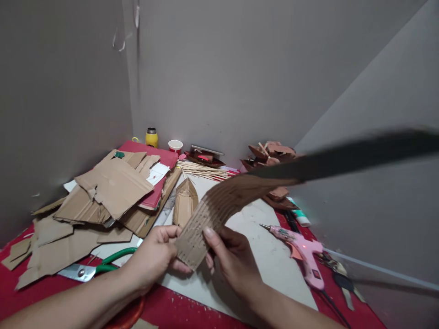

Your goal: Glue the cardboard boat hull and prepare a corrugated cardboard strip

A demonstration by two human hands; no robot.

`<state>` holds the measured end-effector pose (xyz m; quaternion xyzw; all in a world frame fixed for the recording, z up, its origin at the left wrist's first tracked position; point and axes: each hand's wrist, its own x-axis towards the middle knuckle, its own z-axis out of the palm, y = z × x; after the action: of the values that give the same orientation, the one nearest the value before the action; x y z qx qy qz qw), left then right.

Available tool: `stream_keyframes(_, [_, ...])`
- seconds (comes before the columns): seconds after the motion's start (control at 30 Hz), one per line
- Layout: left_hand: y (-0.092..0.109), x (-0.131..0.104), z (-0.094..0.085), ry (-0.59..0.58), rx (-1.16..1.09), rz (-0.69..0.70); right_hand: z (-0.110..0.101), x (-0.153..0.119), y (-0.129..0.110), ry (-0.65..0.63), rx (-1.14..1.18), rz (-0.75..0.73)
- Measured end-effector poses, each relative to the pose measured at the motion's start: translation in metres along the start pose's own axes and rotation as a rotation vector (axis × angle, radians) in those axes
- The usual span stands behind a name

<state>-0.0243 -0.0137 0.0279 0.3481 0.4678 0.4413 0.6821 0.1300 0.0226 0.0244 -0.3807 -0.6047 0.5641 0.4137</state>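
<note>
A long, curved strip of corrugated cardboard (222,205) rises from my hands and bends away to the right, its far end dark and blurred. My left hand (161,253) grips the near end from the left, fingers behind its edge. On the right side of that end, my right hand (233,260) pinches the strip with the thumb on its face. Behind the strip a small boat-shaped cardboard piece (185,201) lies on the white sheet (264,256). Green-handled scissors (82,273) lie left of my left forearm, partly hidden by it.
Cardboard scraps (113,187) are heaped at left. A pink glue gun (307,251) and keys (341,278) lie at right. At the back are a yellow bottle (151,138), a paper cup (175,146), thin sticks (206,171) and brown model boats (270,153). Grey walls enclose the table.
</note>
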Motion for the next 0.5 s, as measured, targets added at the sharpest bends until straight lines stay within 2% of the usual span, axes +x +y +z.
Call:
stream_keyframes(0.1, [-0.001,0.001,-0.004,0.066,-0.061,-0.002,-0.004,0.002,0.001,0.059,-0.009,-0.038])
stream_keyframes(0.27, [0.002,-0.002,-0.005,-0.088,-0.051,0.045,-0.006,0.004,0.008,0.102,0.043,-0.055])
stream_keyframes(0.4, [0.001,-0.001,-0.005,-0.044,-0.028,0.086,-0.003,0.002,0.014,0.067,0.083,-0.042])
stream_keyframes(0.5, [-0.001,0.002,-0.005,-0.046,-0.047,0.100,-0.001,-0.001,0.016,0.023,-0.002,-0.036])
